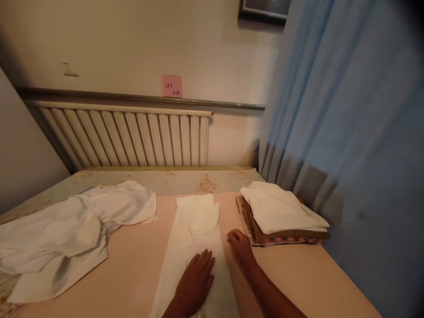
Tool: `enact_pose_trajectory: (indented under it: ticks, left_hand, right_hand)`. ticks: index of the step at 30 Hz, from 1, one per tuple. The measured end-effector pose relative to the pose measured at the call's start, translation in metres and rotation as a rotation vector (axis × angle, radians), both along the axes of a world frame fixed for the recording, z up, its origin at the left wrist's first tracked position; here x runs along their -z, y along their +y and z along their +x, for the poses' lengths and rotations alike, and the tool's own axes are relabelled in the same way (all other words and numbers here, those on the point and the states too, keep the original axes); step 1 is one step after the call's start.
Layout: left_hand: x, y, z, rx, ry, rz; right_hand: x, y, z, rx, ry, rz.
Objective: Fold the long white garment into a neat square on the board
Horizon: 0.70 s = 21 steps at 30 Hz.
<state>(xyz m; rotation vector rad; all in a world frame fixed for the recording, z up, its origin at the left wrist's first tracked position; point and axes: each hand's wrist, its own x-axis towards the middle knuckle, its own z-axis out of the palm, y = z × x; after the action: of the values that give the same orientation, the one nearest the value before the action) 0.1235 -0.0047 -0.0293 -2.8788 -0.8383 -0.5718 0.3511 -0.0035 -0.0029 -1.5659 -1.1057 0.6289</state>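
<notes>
A white garment (200, 221), folded into a long narrow strip, lies down the middle of the bed; its exact kind I cannot tell. My left hand (196, 280) rests flat on the near part of this strip, fingers stretched out and pointing away from me. Just off the strip's right edge, my right hand (239, 243) hovers over or touches the pink sheet with its fingers curled in. No cloth shows in it. Small creases run across the garment ahead of my left fingertips.
Crumpled white clothing (79, 225) spreads over the bed's left side. At the right stands a stack of folded clothes (281, 210), white on top, brown and patterned beneath. The pink sheet (132, 265) covers a flowered mattress (185, 180). A radiator (132, 134) and blue curtain (318, 110) border the bed.
</notes>
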Motion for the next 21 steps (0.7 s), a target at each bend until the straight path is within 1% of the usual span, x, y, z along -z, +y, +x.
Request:
enact_pose_trajectory:
  ticks: [4,6,8,11,15,21]
  left_hand:
    - [-0.005,0.0,0.001,-0.008,0.0,-0.02]
    - [-0.005,0.001,0.001,-0.01,-0.001,-0.036]
    - [-0.004,0.002,0.0,-0.011,-0.003,-0.052]
    - [-0.001,0.003,0.0,-0.017,-0.004,-0.075]
    - [0.001,0.003,0.001,-0.019,0.003,-0.101]
    - [0.0,0.004,0.002,-0.014,0.026,-0.111]
  right_hand:
    - [-0.005,0.074,0.023,0.007,0.087,0.002]
    - [-0.005,0.102,0.027,-0.021,0.129,0.007]
    - [-0.006,0.122,0.03,-0.07,0.153,0.015]
    - [-0.008,0.141,0.031,-0.17,0.152,0.026]
    - [-0.009,0.157,0.032,-0.288,0.094,0.043]
    - [-0.012,0.183,0.033,-0.37,-0.062,0.055]
